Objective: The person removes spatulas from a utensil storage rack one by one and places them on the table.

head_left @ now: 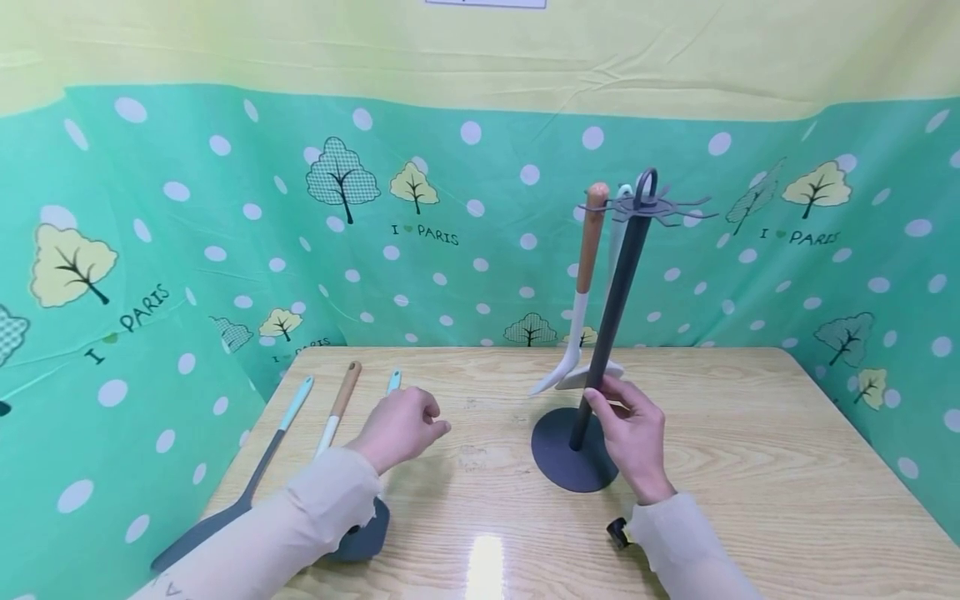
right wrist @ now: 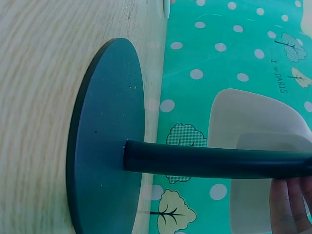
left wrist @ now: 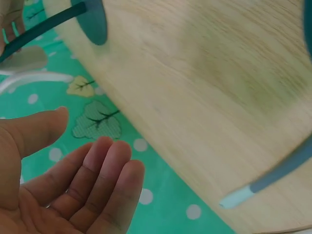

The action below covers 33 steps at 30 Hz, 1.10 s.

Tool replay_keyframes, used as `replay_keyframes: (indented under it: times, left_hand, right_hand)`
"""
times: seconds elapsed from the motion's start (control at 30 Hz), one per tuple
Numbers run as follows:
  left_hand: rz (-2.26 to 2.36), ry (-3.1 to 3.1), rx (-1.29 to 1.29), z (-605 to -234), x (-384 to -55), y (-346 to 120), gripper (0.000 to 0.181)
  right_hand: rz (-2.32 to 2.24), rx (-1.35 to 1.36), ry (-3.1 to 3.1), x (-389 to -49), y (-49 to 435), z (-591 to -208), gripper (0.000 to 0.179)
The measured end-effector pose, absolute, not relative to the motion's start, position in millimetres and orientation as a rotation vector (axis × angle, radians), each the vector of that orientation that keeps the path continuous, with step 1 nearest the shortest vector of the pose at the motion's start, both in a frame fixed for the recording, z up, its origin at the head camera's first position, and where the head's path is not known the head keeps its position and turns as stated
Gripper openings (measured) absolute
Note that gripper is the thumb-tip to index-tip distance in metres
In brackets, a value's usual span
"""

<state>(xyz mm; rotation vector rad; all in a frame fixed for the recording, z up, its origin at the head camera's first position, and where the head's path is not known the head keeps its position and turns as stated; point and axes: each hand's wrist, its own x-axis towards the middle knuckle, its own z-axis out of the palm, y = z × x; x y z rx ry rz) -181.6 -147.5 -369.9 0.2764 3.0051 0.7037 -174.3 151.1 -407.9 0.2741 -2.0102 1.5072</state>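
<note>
Pictured nearest, over a wood-grain table (head_left: pixel 750 467): a pale left sleeve (head_left: pixel 277 533) stretched across utensils, low enough, perhaps, to drag one askew in any pull back. Seen partly beneath, a dark turner head (head_left: pixel 363 540), with no telling which handle behind it; alongside, a mint-handled dark spatula (head_left: pixel 257 477), flat on the tabletop. Glimpsed by the right cuff (head_left: pixel 667 525), a small black object (head_left: pixel 618 532), too hidden to name. Held above the table, a left hand (head_left: pixel 397 429) with fingers loosely bent and released, gripping nothing. Just beyond, a wooden handle (head_left: pixel 347 387) and a mint handle tip (head_left: pixel 394 380).

To the right, well apart from these: a dark utensil stand (head_left: pixel 617 308), base on the table, with a right hand (head_left: pixel 637 429) grasping the lower post between thumb and fingers. Shown leaning in the head view, with no way to tell true tilt from lens effect. Hung from the hook ring (head_left: pixel 663 208), a wooden-handled white utensil (head_left: pixel 588 242) and a pale utensil (head_left: pixel 617 242), both leftward. Likeliest trouble: a tipping stand, from one-sided load and a slackened grip; or a handle jolted off its hook, from right fingers bumping the nearby pale heads (right wrist: pixel 251 117). Behind everything, green dotted cloth (head_left: pixel 495 200) printed with trees.
</note>
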Motion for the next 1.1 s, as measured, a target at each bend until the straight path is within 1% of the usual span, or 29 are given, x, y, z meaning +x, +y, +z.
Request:
replay_keyframes:
  times: [0.33, 0.6, 0.87, 1.1]
  left_hand:
    - [0.855, 3.011, 0.445, -354, -184, -125, 0.023]
    - [1.018, 2.975, 0.485, -342, -186, -103, 0.029]
    - [1.359, 2.922, 0.711, -341, -189, -73, 0.026]
    - [1.481, 2.867, 0.791, -336, -195, -52, 0.028]
  right_hand:
    - [1.516, 0.28, -2.002, -175, 151, -409, 0.023]
    - [1.518, 0.277, -2.005, -175, 151, -409, 0.023]
    - [1.51, 0.266, -2.012, -174, 151, -407, 0.023]
    - [1.503, 0.27, -2.013, -174, 151, -407, 0.023]
